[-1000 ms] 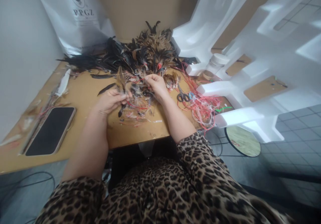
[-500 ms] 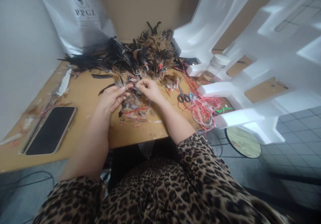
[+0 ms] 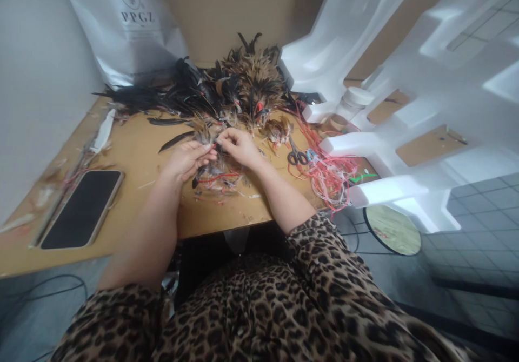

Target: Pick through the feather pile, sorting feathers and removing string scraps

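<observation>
My left hand (image 3: 185,159) and my right hand (image 3: 238,146) meet fingertip to fingertip over the wooden table (image 3: 133,156). Both pinch a small bunch of brown and black feathers (image 3: 207,133) between them. Just beneath the hands lies a loose clump of feathers and red thread (image 3: 221,177). Behind them rises a big pile of black and brown feathers (image 3: 227,89).
A dark phone (image 3: 83,208) lies at the table's left. Scissors (image 3: 297,156) and a tangle of red string (image 3: 330,174) sit to the right. White foam packing (image 3: 389,81) crowds the right side, with a white bottle (image 3: 352,101). A grey bag (image 3: 130,27) stands behind.
My right hand has drawn left toward my left hand until the fingertips met. Both hands shifted slightly up the table toward the pile.
</observation>
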### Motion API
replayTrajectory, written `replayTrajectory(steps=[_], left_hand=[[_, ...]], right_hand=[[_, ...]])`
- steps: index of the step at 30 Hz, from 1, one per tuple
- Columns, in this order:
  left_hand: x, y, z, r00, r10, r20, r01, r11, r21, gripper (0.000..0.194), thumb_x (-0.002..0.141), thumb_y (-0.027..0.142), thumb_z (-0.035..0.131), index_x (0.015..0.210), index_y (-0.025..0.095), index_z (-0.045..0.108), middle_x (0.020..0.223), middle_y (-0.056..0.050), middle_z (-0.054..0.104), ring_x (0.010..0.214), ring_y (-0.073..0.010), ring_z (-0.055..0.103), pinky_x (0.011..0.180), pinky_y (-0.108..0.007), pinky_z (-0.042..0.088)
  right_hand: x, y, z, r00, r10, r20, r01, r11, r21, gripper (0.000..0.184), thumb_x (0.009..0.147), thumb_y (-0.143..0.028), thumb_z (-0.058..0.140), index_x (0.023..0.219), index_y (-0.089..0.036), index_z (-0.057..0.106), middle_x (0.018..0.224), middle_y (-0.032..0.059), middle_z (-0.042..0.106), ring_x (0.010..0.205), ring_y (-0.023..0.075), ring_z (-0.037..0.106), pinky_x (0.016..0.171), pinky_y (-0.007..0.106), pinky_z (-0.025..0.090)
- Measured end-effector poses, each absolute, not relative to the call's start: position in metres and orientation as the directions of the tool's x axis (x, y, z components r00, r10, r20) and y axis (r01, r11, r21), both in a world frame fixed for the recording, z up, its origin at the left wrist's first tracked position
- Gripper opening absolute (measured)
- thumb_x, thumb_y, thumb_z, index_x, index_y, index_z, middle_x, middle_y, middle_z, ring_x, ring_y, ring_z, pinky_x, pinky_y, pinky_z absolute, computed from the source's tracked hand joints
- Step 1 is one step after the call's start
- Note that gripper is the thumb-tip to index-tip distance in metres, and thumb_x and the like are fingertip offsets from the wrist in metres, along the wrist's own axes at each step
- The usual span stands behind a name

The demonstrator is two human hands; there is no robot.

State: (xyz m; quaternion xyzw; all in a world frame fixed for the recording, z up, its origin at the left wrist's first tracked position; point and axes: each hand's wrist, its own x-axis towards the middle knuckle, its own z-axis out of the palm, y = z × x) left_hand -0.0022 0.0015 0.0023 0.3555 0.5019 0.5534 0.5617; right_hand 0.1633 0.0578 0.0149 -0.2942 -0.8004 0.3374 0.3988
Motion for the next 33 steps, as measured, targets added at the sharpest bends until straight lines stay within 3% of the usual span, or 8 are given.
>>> replayTrajectory(steps=[9,15,22,27,30,33], left_hand=[[0.002,-0.003,0.007,-0.058,0.979,-0.195,-0.208,0.179,0.962,0.010,0.067,0.016,0.072,0.064,0.009,0.065,0.059,-0.006,0.064,0.047,-0.0055,0.056,0.046,-0.013,0.044],[-0.006,0.005,-0.002,-0.161,0.980,-0.113,-0.185,0.083,0.979,0.011,0.067,0.019,0.071,0.062,0.011,0.065,0.056,-0.005,0.063,0.042,-0.0053,0.052,0.042,-0.014,0.041],[-0.002,0.004,-0.002,-0.101,0.990,-0.094,0.115,0.106,0.988,0.018,0.071,0.021,0.064,0.054,0.015,0.063,0.050,-0.007,0.061,0.041,-0.0121,0.055,0.043,-0.022,0.042],[0.002,-0.002,0.005,0.066,0.991,-0.119,0.276,0.096,0.956,0.020,0.069,0.015,0.060,0.050,0.017,0.061,0.043,-0.004,0.057,0.035,-0.0113,0.050,0.040,-0.022,0.039],[0.003,-0.004,0.007,0.122,0.990,-0.073,0.296,0.034,0.955,0.018,0.070,0.017,0.062,0.052,0.016,0.063,0.044,-0.004,0.058,0.036,-0.0100,0.050,0.039,-0.020,0.038],[0.006,-0.006,0.010,0.204,0.977,-0.061,0.286,0.000,0.958,0.018,0.071,0.022,0.065,0.054,0.016,0.064,0.045,-0.004,0.058,0.037,-0.0089,0.050,0.038,-0.018,0.037]], right_hand=[[0.163,0.058,0.015,-0.500,0.742,0.447,0.245,0.616,-0.748,0.024,0.082,-0.033,0.049,0.076,-0.013,0.060,0.061,-0.0027,0.051,0.056,0.0069,0.039,0.059,0.021,0.031],[0.166,0.062,0.014,-0.568,0.733,0.374,0.287,0.602,-0.745,0.020,0.080,-0.031,0.052,0.079,-0.013,0.063,0.065,-0.0016,0.055,0.060,0.0085,0.043,0.062,0.022,0.033],[0.168,0.039,0.030,-0.662,0.587,0.466,0.445,0.808,-0.386,0.023,0.087,-0.027,0.044,0.083,-0.016,0.063,0.091,0.0058,0.056,0.080,0.0140,0.048,0.070,0.026,0.034],[0.168,0.038,0.035,-0.764,0.433,0.477,0.380,0.901,-0.210,0.029,0.090,-0.032,0.042,0.081,-0.018,0.065,0.098,0.0074,0.054,0.091,0.0182,0.043,0.077,0.031,0.034],[0.171,0.048,0.036,-0.791,0.391,0.471,0.312,0.919,-0.239,0.026,0.087,-0.031,0.047,0.080,-0.018,0.067,0.097,0.0072,0.055,0.093,0.0195,0.042,0.083,0.034,0.034],[0.174,0.059,0.035,-0.797,0.407,0.445,0.265,0.899,-0.349,0.021,0.084,-0.030,0.052,0.078,-0.017,0.068,0.090,0.0052,0.056,0.090,0.0177,0.044,0.086,0.034,0.034]])
